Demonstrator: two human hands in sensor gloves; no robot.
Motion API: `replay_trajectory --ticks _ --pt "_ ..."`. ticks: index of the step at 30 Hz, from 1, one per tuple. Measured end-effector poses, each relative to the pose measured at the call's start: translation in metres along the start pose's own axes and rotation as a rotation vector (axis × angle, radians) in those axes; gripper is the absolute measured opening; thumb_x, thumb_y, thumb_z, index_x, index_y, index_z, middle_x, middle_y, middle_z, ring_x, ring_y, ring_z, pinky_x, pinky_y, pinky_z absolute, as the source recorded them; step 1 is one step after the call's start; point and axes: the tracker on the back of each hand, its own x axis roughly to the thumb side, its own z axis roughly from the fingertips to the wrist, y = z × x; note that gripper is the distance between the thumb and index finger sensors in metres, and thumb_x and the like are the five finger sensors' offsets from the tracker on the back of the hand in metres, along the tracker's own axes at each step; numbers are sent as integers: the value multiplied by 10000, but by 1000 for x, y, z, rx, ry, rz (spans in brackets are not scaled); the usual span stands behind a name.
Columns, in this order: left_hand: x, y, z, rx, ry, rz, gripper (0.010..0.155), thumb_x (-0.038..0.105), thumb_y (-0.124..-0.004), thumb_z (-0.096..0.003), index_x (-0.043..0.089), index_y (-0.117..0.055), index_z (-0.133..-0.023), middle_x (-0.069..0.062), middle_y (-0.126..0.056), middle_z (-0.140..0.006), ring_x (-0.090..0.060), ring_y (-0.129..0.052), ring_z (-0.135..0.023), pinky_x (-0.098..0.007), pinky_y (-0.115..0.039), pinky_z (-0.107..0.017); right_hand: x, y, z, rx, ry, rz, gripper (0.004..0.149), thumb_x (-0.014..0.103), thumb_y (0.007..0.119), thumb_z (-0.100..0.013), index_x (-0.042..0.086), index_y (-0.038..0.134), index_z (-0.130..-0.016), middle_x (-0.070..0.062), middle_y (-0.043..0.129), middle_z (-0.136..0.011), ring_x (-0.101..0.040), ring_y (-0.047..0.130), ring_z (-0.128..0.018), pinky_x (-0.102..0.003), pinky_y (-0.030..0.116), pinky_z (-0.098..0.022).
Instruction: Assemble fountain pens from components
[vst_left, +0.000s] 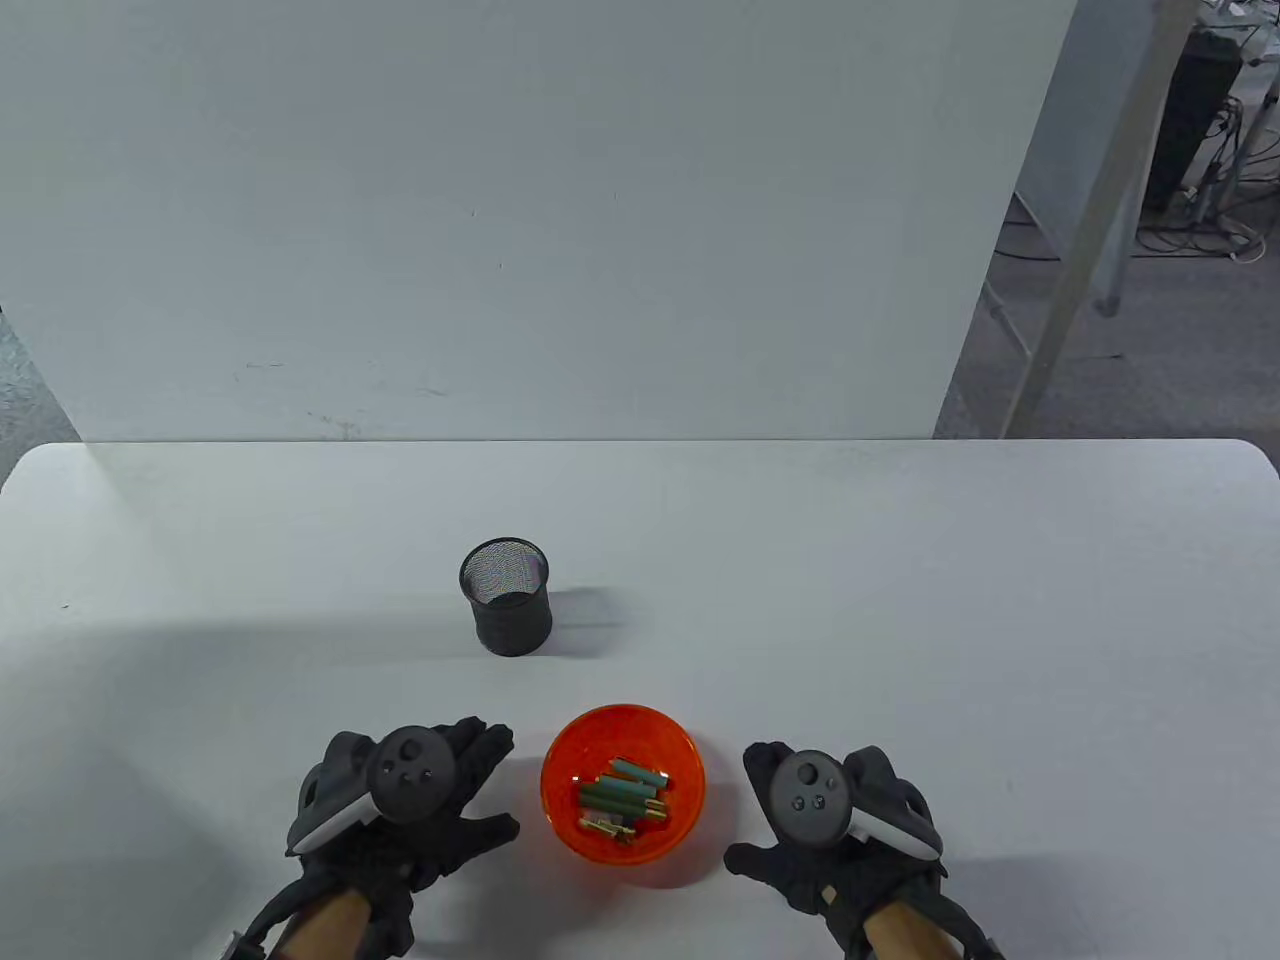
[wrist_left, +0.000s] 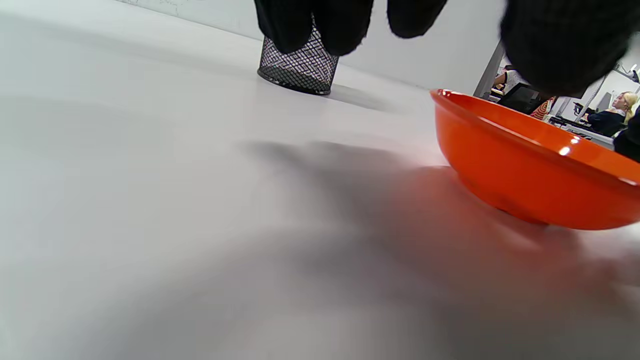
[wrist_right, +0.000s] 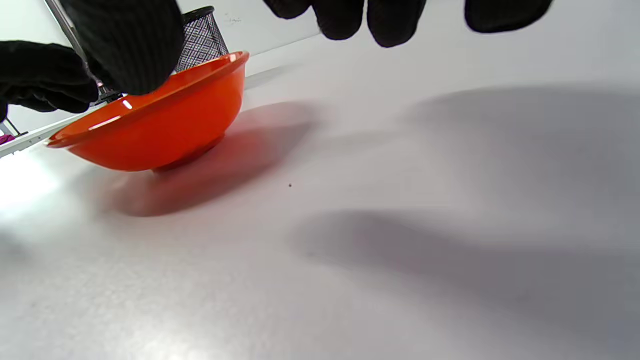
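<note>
An orange bowl (vst_left: 560, 800) sits near the table's front edge and holds several green and gold pen parts (vst_left: 622, 795). It also shows in the left wrist view (wrist_left: 525, 165) and in the right wrist view (wrist_right: 160, 125). My left hand (vst_left: 440, 790) lies open and empty just left of the bowl, fingers spread above the table. My right hand (vst_left: 765, 810) lies open and empty just right of the bowl. Neither hand touches the bowl. A black mesh pen cup (vst_left: 506, 597) stands upright behind the bowl, to its left.
The mesh cup also shows in the left wrist view (wrist_left: 300, 67) and behind the bowl in the right wrist view (wrist_right: 200, 35). A white wall panel (vst_left: 500, 200) stands behind the white table (vst_left: 900, 620).
</note>
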Motion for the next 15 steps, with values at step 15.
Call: replay_trajectory --ticks 15 --pt "-8 3 1 70 32 53 740 647 -715 -491 372 -463 -1131 -9 -580 -1206 -287 -706 -1070 -620 -577 -756 -4 -12 5 -150 -4 -53 837 550 664 -550 100 284 -1144 -215 401 -1172 -469 492 -1033 -732 505 -686"
